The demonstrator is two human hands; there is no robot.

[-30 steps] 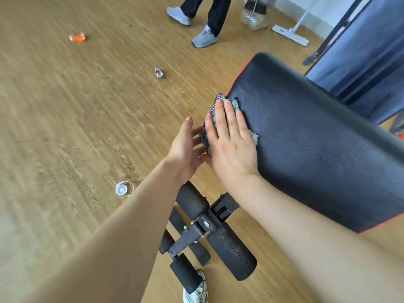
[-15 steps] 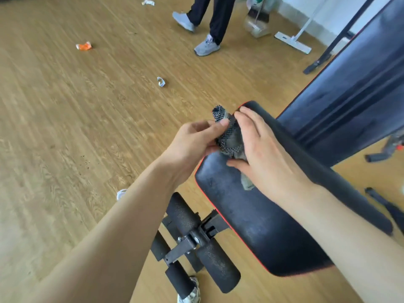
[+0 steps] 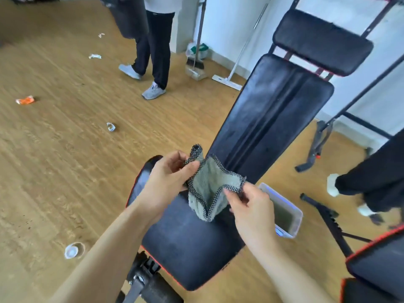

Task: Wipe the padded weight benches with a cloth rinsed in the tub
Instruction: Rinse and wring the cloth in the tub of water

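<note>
A grey cloth [image 3: 207, 189] with a black-and-white checked hem hangs spread between my two hands above the bench seat. My left hand [image 3: 166, 182] pinches its left edge and my right hand [image 3: 251, 204] pinches its right corner. Under them lies the black padded seat [image 3: 188, 243] with red piping, and the long black backrest [image 3: 273, 114] slopes up and away from it. A clear plastic tub [image 3: 290, 215] of murky water stands on the floor just right of the bench, partly behind my right hand.
A second red-trimmed bench pad [image 3: 378, 261] is at the lower right. One person [image 3: 153, 47] stands at the back, another person's legs [image 3: 371, 182] are at the right. Litter scraps [image 3: 25, 100] and a lid [image 3: 72, 251] dot the wood floor. A mop [image 3: 228, 80] and dustpan [image 3: 195, 71] lean on the wall.
The cloth was pressed flat on the pad under my right hand, then bunched between both hands; now it is lifted and pulled open. The view has tilted up, showing the backrest and tub.
</note>
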